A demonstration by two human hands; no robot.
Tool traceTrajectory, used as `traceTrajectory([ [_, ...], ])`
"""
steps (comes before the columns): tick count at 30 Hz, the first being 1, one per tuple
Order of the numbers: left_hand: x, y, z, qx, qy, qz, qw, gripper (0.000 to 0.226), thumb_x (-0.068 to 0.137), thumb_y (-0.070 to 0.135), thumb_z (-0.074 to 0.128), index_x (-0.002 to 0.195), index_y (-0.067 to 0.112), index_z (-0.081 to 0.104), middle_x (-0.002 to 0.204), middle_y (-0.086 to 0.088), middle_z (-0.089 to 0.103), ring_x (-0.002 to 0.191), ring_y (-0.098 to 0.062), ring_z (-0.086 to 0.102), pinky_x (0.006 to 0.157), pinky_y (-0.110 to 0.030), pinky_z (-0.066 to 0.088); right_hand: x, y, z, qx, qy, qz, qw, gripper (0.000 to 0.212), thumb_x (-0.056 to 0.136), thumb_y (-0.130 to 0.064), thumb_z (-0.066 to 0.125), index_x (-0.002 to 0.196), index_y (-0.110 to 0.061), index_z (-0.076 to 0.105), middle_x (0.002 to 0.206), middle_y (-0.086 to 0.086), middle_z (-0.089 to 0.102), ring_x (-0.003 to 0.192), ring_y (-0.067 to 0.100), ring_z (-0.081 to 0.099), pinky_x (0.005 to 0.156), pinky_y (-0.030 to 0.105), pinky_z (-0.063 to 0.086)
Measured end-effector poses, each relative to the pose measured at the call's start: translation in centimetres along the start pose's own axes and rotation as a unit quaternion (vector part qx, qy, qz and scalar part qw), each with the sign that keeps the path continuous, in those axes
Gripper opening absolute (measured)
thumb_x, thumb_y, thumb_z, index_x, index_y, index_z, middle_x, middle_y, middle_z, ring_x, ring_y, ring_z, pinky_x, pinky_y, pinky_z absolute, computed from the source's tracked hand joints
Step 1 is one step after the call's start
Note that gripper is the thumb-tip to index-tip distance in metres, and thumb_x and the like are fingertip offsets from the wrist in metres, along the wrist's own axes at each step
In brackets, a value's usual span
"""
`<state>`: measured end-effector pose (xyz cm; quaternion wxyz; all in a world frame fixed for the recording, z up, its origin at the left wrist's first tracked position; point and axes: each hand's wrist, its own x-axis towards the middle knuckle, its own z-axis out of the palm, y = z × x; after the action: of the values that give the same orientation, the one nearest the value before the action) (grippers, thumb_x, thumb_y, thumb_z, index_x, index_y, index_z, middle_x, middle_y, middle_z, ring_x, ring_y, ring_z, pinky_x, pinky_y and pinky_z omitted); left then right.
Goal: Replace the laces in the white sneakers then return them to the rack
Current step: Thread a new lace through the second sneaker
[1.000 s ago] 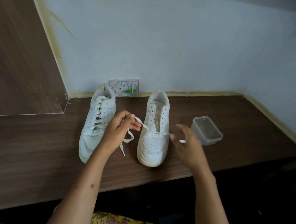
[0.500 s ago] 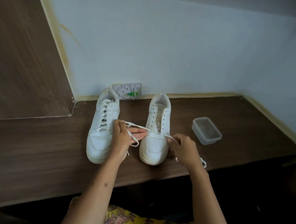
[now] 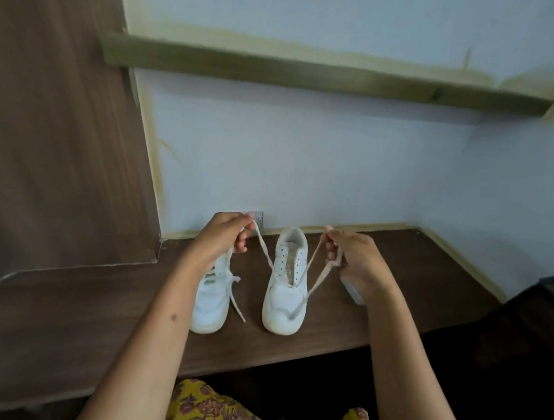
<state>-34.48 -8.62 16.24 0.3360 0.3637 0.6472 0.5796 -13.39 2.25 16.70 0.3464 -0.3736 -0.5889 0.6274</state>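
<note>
Home room: wood-grain desk (image 3: 81, 319) against pale painted wall (image 3: 331, 157), wall shelf (image 3: 293, 69) above.

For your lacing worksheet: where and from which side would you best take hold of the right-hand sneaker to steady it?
Grip the right-hand sneaker across its toe cap, from the near edge: the toe points toward the person and lies bare, while the lace crosses higher up.

Dark wood-grain surface (image 3: 81, 319) runs along pale blue wall (image 3: 332, 174). Tall dark wood panel (image 3: 53, 126) stands at left. Olive-yellow ledge (image 3: 293, 69) slants across wall above. Yellowish trim (image 3: 367, 227) along wall base. Clear plastic container (image 3: 352, 289) on surface at right, mostly hidden. Yellow floral fabric (image 3: 217, 414) at bottom edge.
</note>
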Motion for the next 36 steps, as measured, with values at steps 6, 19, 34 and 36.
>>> traceTrajectory([
  [6, -2.8, 5.8, -1.1, -0.016, -0.005, 0.029, 0.999, 0.03, 0.1, 0.028, 0.053, 0.078, 0.009, 0.058, 0.067, -0.001, 0.052, 0.057, -0.014, 0.052, 0.059, -0.021, 0.051, -2.8, -5.1, 0.5, 0.0, 0.013, -0.019, 1.0, 0.022, 0.093, -0.029, 0.064, 0.085, -0.01, 0.072, 0.085, 0.004, 0.065, 0.077, 0.017, 0.062, 0.077, 0.033, 0.05],
  [19, -7.1, 14.4, -2.3, -0.095, -0.025, 0.125, 0.987, 0.023, 0.098, 0.031, 0.057, 0.081, 0.018, 0.065, 0.101, 0.0, 0.075, 0.095, -0.012, 0.067, 0.092, -0.029, 0.047, -7.1, -12.6, 2.2, 0.016, 0.032, -0.137, 0.99, 0.021, 0.096, -0.021, 0.059, 0.085, -0.013, 0.075, 0.098, 0.006, 0.074, 0.094, 0.022, 0.068, 0.09, 0.036, 0.053],
  [34, -9.9, 21.9, -2.3, -0.098, -0.061, 0.254, 0.96, 0.024, 0.1, 0.021, 0.051, 0.102, 0.019, 0.074, 0.113, 0.0, 0.072, 0.103, -0.011, 0.063, 0.098, -0.027, 0.042, -11.7, -20.8, 3.9, -0.052, 0.004, -0.309, 0.95, 0.03, 0.094, -0.002, 0.052, 0.101, -0.02, 0.075, 0.111, -0.006, 0.072, 0.102, 0.007, 0.061, 0.079, 0.021, 0.04],
  [36, -10.3, 22.8, -2.1, -0.112, -0.061, 0.272, 0.954, 0.024, 0.1, 0.015, 0.049, 0.106, 0.012, 0.072, 0.115, -0.002, 0.072, 0.102, -0.011, 0.063, 0.092, -0.024, 0.045, -11.9, -21.5, 4.0, -0.058, -0.005, -0.328, 0.943, 0.032, 0.094, 0.001, 0.05, 0.105, -0.017, 0.074, 0.112, -0.005, 0.072, 0.099, 0.004, 0.06, 0.085, 0.021, 0.041],
])
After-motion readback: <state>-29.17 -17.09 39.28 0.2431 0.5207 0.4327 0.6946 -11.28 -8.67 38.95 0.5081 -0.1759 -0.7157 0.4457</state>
